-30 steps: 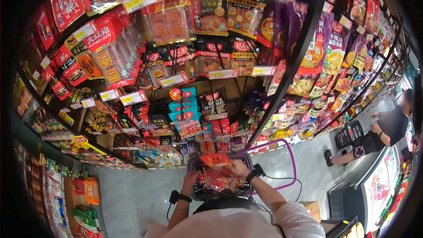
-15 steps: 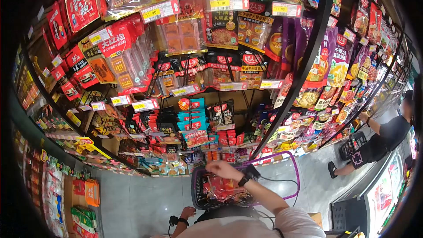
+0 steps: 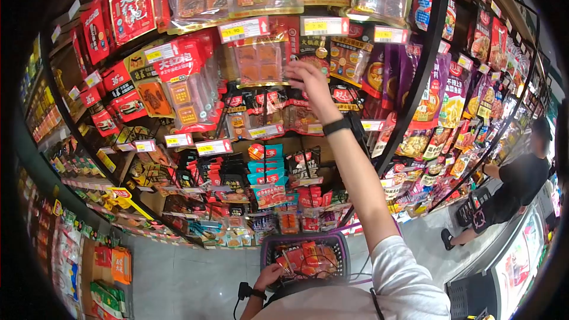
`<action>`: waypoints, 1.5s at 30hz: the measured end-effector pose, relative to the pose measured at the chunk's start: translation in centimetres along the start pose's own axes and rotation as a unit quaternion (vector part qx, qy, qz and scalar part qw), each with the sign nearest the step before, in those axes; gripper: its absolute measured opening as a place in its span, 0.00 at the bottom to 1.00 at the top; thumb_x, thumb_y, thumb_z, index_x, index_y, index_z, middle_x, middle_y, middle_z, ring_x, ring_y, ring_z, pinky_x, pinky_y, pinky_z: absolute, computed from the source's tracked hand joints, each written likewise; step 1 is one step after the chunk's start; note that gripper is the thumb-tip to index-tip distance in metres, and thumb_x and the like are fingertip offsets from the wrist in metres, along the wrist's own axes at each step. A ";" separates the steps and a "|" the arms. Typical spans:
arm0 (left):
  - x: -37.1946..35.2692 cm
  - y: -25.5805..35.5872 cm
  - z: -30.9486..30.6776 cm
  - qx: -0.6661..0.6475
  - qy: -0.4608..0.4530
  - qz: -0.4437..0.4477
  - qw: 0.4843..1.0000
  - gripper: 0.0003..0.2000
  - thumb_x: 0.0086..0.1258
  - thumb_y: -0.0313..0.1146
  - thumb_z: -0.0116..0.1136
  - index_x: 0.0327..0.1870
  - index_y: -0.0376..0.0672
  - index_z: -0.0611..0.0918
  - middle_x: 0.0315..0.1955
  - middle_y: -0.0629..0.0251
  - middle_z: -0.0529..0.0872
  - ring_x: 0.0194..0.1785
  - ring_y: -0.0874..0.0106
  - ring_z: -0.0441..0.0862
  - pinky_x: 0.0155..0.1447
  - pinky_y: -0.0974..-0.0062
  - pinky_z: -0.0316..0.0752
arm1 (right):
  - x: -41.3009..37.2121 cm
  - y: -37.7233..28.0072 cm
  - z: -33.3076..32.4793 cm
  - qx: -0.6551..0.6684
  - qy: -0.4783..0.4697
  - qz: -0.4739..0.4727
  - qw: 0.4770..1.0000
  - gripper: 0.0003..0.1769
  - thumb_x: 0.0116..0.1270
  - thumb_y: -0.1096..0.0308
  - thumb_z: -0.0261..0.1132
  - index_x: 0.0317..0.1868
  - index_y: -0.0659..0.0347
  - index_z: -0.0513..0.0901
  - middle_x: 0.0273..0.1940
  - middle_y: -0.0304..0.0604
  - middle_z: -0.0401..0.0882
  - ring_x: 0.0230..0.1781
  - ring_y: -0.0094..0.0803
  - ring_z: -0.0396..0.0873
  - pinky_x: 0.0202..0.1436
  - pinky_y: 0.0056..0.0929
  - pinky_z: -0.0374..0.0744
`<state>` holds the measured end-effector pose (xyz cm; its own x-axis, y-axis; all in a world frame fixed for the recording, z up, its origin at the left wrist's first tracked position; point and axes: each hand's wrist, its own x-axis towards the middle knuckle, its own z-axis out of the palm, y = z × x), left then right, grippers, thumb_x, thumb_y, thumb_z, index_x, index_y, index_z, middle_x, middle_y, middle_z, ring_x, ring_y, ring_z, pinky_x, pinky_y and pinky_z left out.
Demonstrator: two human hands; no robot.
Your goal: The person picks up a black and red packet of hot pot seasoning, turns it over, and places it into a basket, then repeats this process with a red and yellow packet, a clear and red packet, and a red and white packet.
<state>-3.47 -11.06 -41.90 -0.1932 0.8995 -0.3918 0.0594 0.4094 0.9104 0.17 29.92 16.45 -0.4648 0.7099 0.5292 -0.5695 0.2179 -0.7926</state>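
My right hand (image 3: 307, 80) is raised to the shelf, its fingers apart, in front of a red hotpot-seasoning packet (image 3: 314, 53) and beside a clear-windowed packet (image 3: 259, 62) with orange blocks. Whether it touches either one I cannot tell. Low in the view, my left hand (image 3: 269, 275) is at the left rim of a dark shopping basket (image 3: 344, 255), its fingers curled, partly hidden. Several red packets (image 3: 308, 258) lie inside the basket.
Packed shelves curve around me, with price tags (image 3: 244, 28) and a black upright post (image 3: 415, 77). A person in dark clothes (image 3: 524, 178) stands at the right beside a dark basket (image 3: 472, 208). Grey floor (image 3: 195, 266) shows below.
My right hand has risen from above the basket to the upper shelf packets. My left hand has moved up and right to the basket rim. More of the red packets in the basket shows.
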 end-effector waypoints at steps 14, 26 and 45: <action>-7.4 10.2 -2.7 -0.134 0.022 0.020 0.991 0.14 0.74 0.36 0.54 0.51 0.34 0.79 0.42 0.62 0.85 0.46 0.73 0.82 0.51 0.76 0.77 | 13.5 13.7 -2.9 -0.370 0.139 0.012 0.918 0.31 0.57 0.64 0.67 0.60 0.69 0.72 0.47 0.47 0.81 0.49 0.33 0.78 0.53 0.28 0.74; -8.3 10.8 -5.5 -0.145 0.038 -0.008 0.989 0.12 0.75 0.36 0.53 0.48 0.35 0.80 0.41 0.64 0.85 0.45 0.74 0.82 0.49 0.77 0.77 | 8.6 10.9 1.1 -0.204 0.127 -0.085 0.967 0.15 0.70 0.65 0.57 0.48 0.68 0.80 0.40 0.47 0.83 0.41 0.33 0.79 0.50 0.30 0.75; -7.3 11.0 -3.9 -0.156 -0.012 -0.017 0.988 0.16 0.74 0.39 0.54 0.52 0.36 0.80 0.44 0.64 0.85 0.47 0.74 0.83 0.50 0.78 0.77 | -5.6 0.7 3.0 0.131 0.001 0.117 0.985 0.11 0.74 0.65 0.53 0.49 0.60 0.76 0.45 0.39 0.79 0.45 0.30 0.79 0.49 0.28 0.77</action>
<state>-5.25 -13.71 -28.46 -0.1667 0.8908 -0.4228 -0.2517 0.3762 0.8917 0.34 24.12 13.81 -0.6026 0.7213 0.3414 -0.6027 -0.1309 -0.7872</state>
